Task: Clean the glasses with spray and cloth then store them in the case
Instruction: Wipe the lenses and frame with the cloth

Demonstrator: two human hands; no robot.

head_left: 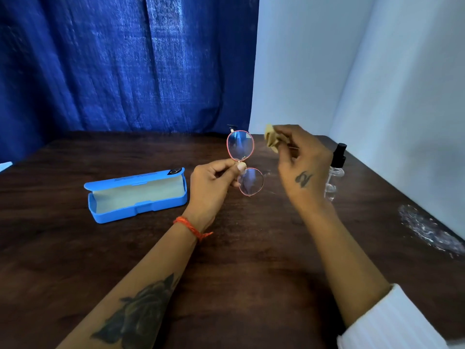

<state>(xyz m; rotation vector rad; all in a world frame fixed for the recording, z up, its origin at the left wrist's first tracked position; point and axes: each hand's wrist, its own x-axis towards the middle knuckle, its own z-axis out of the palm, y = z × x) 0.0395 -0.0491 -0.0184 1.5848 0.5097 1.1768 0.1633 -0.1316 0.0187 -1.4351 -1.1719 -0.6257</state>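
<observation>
Setting: dark wood table (251,273) pushed against a deep blue curtain (125,64) on the left and a pale wall (327,71) on the right.
Left fingers: thumb and forefinger of the left hand (214,182) pinch the bridge of the glasses (245,162), the other fingers curled in beneath.
Glasses: held above the table, turned on end so one round lens sits over the other; thin pink rim, lenses catching blue light.
Right fingers: the right hand (299,162) is bunched around a small yellowish cloth (271,138), which sticks out from the fingertips just beside the upper lens, not touching it.
Left wrist and arm: orange thread bracelet (191,226) at the wrist, a dark tattoo on the forearm.
Right arm: small tattoo on the back of the hand, white sleeve (392,321) pushed up near the elbow.
Spray bottle (336,170): clear with a black top, upright on the table behind the right hand, partly hidden by it.
Case (137,195): bright blue, lying open on the table left of the left hand, pale lining showing, nothing inside.
Table edge, right: a patch of crinkled clear plastic (427,230).
</observation>
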